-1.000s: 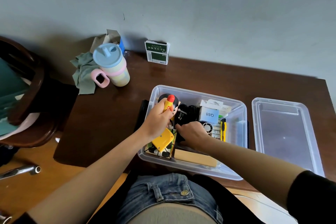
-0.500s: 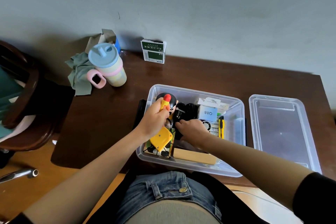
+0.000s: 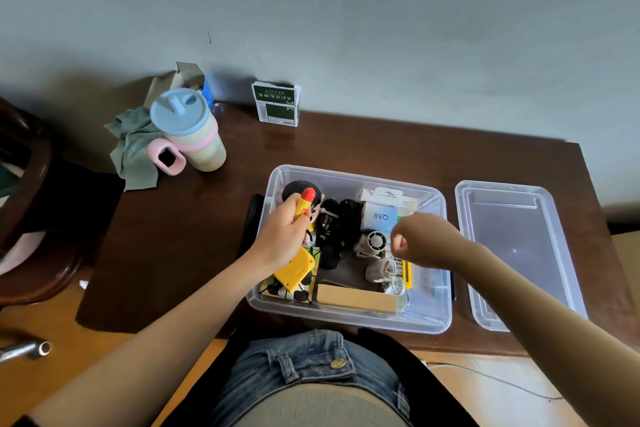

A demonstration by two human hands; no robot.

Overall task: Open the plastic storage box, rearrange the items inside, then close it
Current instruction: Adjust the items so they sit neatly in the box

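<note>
From the head camera we count two hands over one clear plastic storage box (image 3: pixel 349 317), which sits open on the dark tabletop (image 3: pixel 194 236) close to our body. Our left hand (image 3: pixel 284 236) is curled round one yellow tube with a red cap (image 3: pixel 306 199), held upright over the box's left end. Our right hand (image 3: pixel 424 241) hovers above the box's right half with its fingers curled in; whether it pinches anything we cannot tell.

Under the left hand lies one yellow case (image 3: pixel 294 270). Between the hands we see one bundle of black cable (image 3: pixel 334 227), one blue carton marked Q88 (image 3: pixel 379 217) and one small round fan (image 3: pixel 375 241). Just beneath the right hand lies one yellow utility knife (image 3: pixel 408 276), mostly hidden. Nearer us than both hands lies one long tan box (image 3: pixel 356 298) along the near wall.

Right of the right hand, one clear lid (image 3: pixel 516 253) lies flat on the tabletop, apart from the box. Far beyond the left hand stand one pastel cup with a blue lid (image 3: pixel 190 130), one grey-green cloth (image 3: pixel 133 149) beside it, and one green-and-white carton (image 3: pixel 276 102) by the wall.
</note>
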